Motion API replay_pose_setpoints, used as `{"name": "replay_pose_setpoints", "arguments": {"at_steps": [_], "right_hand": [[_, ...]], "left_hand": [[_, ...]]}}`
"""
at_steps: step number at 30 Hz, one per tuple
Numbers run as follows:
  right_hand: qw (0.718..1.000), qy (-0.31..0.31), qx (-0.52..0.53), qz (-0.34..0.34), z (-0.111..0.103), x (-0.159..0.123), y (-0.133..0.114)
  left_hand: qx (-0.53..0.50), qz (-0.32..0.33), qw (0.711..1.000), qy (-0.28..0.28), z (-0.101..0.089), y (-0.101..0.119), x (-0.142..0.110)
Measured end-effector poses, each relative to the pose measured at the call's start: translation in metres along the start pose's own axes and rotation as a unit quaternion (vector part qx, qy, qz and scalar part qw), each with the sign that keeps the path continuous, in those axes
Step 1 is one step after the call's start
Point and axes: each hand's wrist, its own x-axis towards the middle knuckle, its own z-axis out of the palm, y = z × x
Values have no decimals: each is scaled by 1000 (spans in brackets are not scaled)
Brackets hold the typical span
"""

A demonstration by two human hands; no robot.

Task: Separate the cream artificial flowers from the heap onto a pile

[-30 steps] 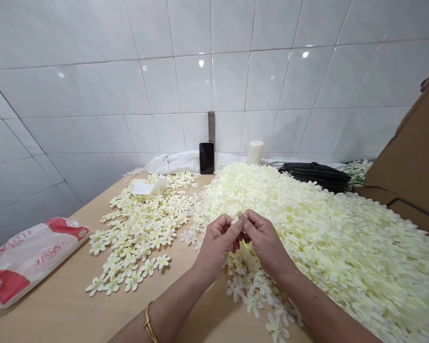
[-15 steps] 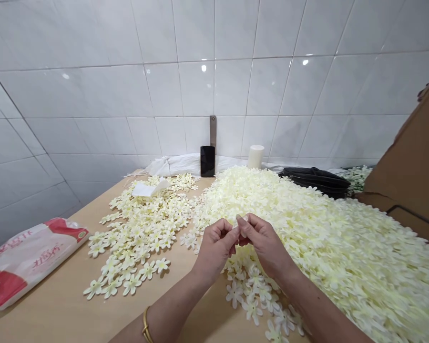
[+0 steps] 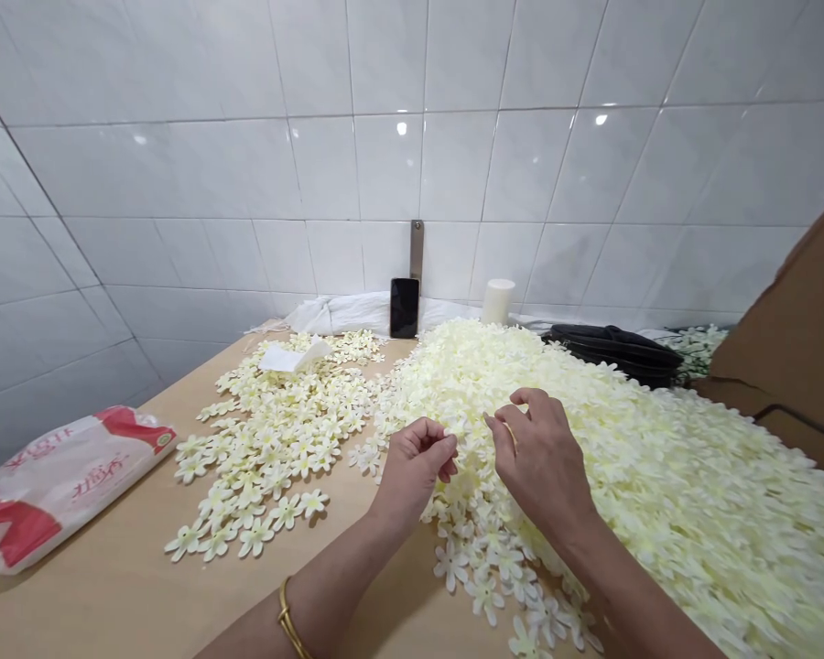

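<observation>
Over the front edge of the big pile of pale yellow-white artificial flowers (image 3: 659,485), my left hand (image 3: 416,471) is closed in a pinch, thumb against forefinger. What sits between those fingertips blends with the pale petals behind, so I cannot make it out. To its right, my right hand (image 3: 542,462) hovers over the same pile with its fingers bent and apart, nothing visible in them. Loose flat flowers (image 3: 484,590) lie below the two hands. On the left of the table spreads a second, flatter group of yellow-centred flowers (image 3: 281,430).
A red-and-white plastic tissue pack (image 3: 75,485) lies at left. White paper (image 3: 292,355) rests on the flat flowers. Along the tiled wall stand a black phone (image 3: 405,308) and a white cylinder (image 3: 498,301), with a black bag (image 3: 611,352) nearby. Cardboard (image 3: 789,320) rises at right.
My right hand has parted from my left and moved right, its fingers loosening. My left hand stays pinched in nearly the same place. The view has shifted slightly.
</observation>
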Motion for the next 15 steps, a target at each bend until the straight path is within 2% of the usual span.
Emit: {"name": "replay_pose_setpoints", "arguments": {"at_steps": [2, 4, 7, 9, 11, 15], "right_hand": [[997, 3, 76, 5, -2, 1, -3], [981, -41, 184, 36, -5, 3, -7], [924, -176, 320, 113, -7, 5, -10], [888, -227, 367, 161, -8, 5, -11], [882, -220, 370, 194, -7, 5, -12], [898, -184, 339, 211, -4, 4, -13]], "left_hand": [[16, 6, 1000, -7, 0, 0, 0], [33, 13, 999, -23, 0, 0, -1], [58, 22, 997, -41, 1, 1, -4], [70, 26, 997, -31, 2, 1, -5], [74, 18, 997, -22, 3, 1, -6], [50, -15, 998, -46, 6, 1, -7]]}}
